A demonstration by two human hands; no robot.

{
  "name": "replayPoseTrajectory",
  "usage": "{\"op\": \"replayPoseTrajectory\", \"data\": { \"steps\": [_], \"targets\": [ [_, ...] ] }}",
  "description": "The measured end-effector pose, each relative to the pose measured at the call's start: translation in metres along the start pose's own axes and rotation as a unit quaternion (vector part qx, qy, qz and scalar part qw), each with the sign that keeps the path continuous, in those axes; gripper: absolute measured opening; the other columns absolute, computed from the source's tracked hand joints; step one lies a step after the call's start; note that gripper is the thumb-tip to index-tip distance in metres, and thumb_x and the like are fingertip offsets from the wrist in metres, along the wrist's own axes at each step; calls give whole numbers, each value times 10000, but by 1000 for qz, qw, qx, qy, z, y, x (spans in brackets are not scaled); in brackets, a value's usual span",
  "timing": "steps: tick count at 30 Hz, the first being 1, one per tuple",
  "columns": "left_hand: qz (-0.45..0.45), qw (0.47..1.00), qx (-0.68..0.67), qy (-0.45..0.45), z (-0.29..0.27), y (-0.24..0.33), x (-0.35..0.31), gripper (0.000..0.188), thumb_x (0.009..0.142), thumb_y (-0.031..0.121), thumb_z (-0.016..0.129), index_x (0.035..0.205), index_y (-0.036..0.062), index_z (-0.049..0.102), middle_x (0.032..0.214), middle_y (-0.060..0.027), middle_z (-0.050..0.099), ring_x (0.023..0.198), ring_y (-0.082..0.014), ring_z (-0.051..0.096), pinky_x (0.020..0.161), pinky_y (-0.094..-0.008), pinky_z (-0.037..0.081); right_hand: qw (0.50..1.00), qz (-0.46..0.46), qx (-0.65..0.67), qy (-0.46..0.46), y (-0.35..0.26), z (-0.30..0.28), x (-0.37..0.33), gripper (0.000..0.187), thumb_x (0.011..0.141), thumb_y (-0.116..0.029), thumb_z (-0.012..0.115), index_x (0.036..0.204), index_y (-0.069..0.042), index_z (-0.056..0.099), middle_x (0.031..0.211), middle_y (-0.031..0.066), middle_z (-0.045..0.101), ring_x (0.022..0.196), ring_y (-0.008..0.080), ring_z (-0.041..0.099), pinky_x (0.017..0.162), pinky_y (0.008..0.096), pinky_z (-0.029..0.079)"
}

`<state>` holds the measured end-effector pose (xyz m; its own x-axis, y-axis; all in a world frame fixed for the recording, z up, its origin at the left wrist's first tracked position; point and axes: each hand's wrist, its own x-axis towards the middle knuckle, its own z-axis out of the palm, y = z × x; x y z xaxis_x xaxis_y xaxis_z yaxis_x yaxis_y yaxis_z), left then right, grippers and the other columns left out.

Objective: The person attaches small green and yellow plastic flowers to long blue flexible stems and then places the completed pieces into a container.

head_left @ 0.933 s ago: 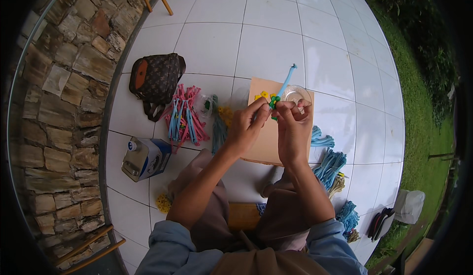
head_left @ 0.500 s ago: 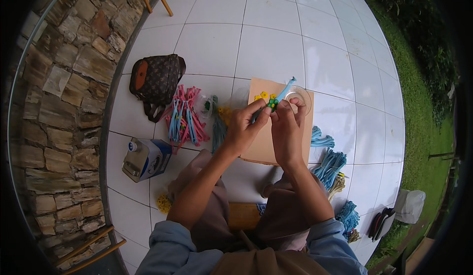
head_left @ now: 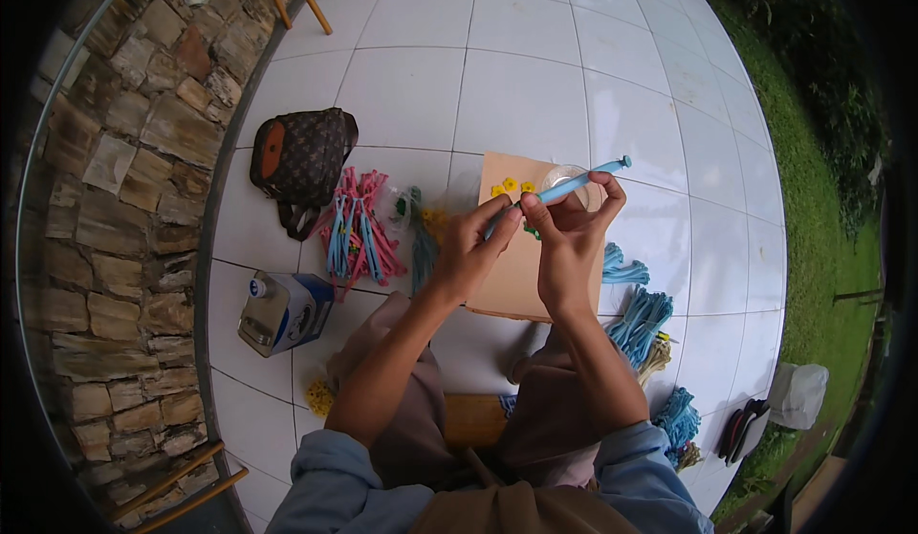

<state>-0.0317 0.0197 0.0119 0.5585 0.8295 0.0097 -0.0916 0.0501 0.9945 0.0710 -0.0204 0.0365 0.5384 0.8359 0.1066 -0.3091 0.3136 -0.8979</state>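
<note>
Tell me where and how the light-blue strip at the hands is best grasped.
Probably just short of the knobbed tip, pinching across the light-blue strip from the upper right. The strip slants up to the right, its tip sticking out past the right hand, while the left hand pinches the lower part. The tip looks wider than the band behind, which may limit slipping.

The blue strip has swung rightward, its tip now beyond the right hand

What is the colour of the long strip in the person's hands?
The strip is light blue; it shows best in the head view.
</note>
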Motion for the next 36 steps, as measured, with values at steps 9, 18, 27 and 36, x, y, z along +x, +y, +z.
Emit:
{"op": "replayPoseTrajectory", "data": {
  "steps": [9,18,27,36],
  "targets": [
    [-39,973,-227,-26,1,-9,3,214,900,211,436,755,57,472,535,78,305,426,-5,247,393,-189,201,988,-95,-121,-19,12,-2,5,553,755,57,605,1159,-73,250,816,135,524,700,156,560,647,245,437],
    [-72,993,-89,34,2,-7,8,260,897,213,382,675,78,379,528,62,263,430,-26,227,402,-201,176,989,-9,-141,-32,13,-14,14,573,823,-39,558,1243,-76,169,724,72,532,640,124,539,582,224,423],
    [33,992,112,46,-4,-15,10,213,900,166,392,750,29,456,553,44,340,478,-34,293,435,-208,264,994,33,-99,-37,19,-12,10,572,792,-19,583,1192,-124,188,718,76,532,619,112,502,543,216,384],
    [50,989,136,30,-5,-10,7,201,902,146,405,772,-4,439,553,13,351,506,-48,314,446,-226,277,993,88,-71,-26,17,-13,14,521,785,-7,561,1153,-105,205,675,65,499,606,125,490,555,231,383]
  ]
}}
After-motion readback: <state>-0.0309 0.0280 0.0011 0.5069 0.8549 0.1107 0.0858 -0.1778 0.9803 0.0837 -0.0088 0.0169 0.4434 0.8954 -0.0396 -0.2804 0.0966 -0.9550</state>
